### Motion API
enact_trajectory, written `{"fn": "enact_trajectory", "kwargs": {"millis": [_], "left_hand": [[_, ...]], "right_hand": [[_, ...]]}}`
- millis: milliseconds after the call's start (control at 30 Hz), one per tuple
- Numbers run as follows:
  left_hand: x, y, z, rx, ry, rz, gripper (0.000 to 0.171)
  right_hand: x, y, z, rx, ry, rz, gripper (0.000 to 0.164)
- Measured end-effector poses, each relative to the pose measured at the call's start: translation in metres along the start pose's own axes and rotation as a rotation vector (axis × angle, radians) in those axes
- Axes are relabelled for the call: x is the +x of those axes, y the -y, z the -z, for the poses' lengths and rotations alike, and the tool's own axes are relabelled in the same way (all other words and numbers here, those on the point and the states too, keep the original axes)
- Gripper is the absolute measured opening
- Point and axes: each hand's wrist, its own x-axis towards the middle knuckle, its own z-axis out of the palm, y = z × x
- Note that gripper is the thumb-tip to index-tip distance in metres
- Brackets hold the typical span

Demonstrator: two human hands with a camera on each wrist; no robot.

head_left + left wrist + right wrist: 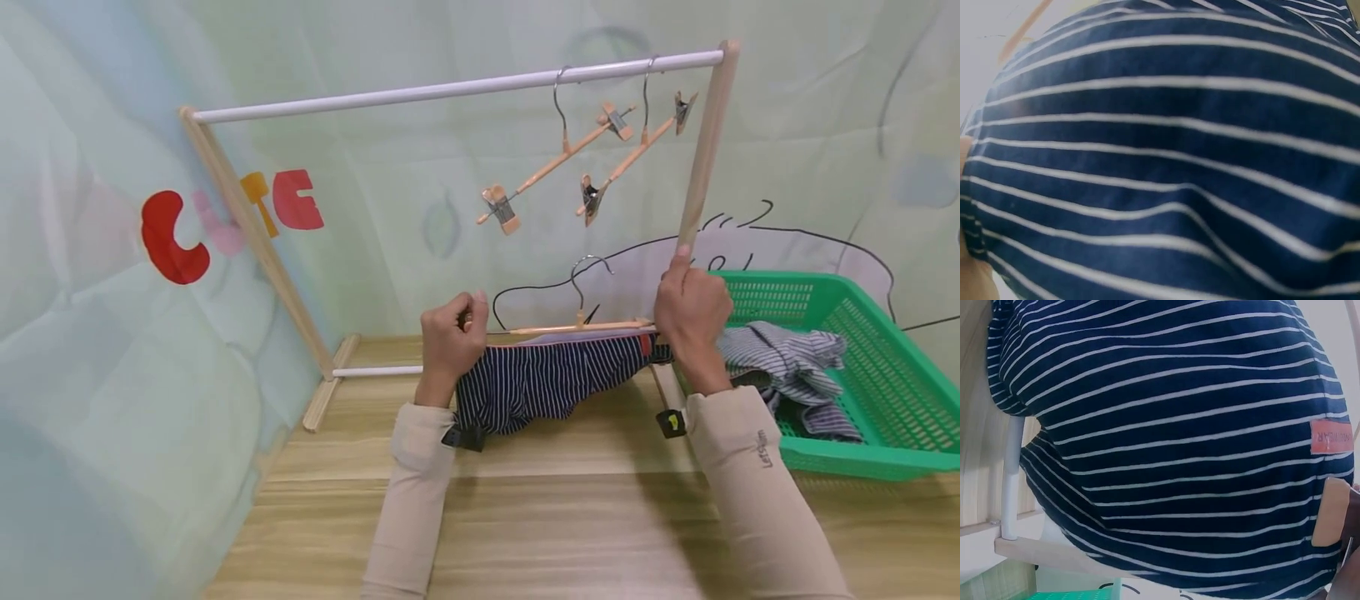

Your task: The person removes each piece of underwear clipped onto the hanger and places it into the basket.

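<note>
Navy underpants (555, 375) with white stripes hang below a wooden clip hanger (547, 329), whose metal hook points up. My left hand (453, 337) grips the hanger's left end at the waistband, fingers curled; the clip there is hidden by the hand. At the other end my right hand (693, 308) holds the hanger's right clip, thumb upward. In the right wrist view, a wooden clip (1331, 512) sits on the waistband beside a red label (1331, 437). Striped cloth (1160, 137) fills most of the left wrist view.
A small rack with a white top rail (450, 89) and wooden posts stands behind my hands. Two more clip hangers (566, 157) hang toward its right end. On the right, a green basket (900, 333) holds grey striped clothing (787, 367). Wooden tabletop (540, 517) lies below.
</note>
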Motion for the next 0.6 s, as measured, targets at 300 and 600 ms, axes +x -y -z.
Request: {"fn": "enact_trajectory", "kwargs": {"millis": [300,600], "left_hand": [[0.0006,-0.0004,-0.0013,0.022,-0.013,0.037,0.042],[0.0009,-0.0013,-0.0037,0.073,0.014,0.134,0.054]], "right_hand": [[-0.001,0.0007,-0.0022,0.053,-0.047,-0.05,0.064],[-0.0008,-0.0004,-0.0029,0.068,-0.066,-0.054,0.061]]}}
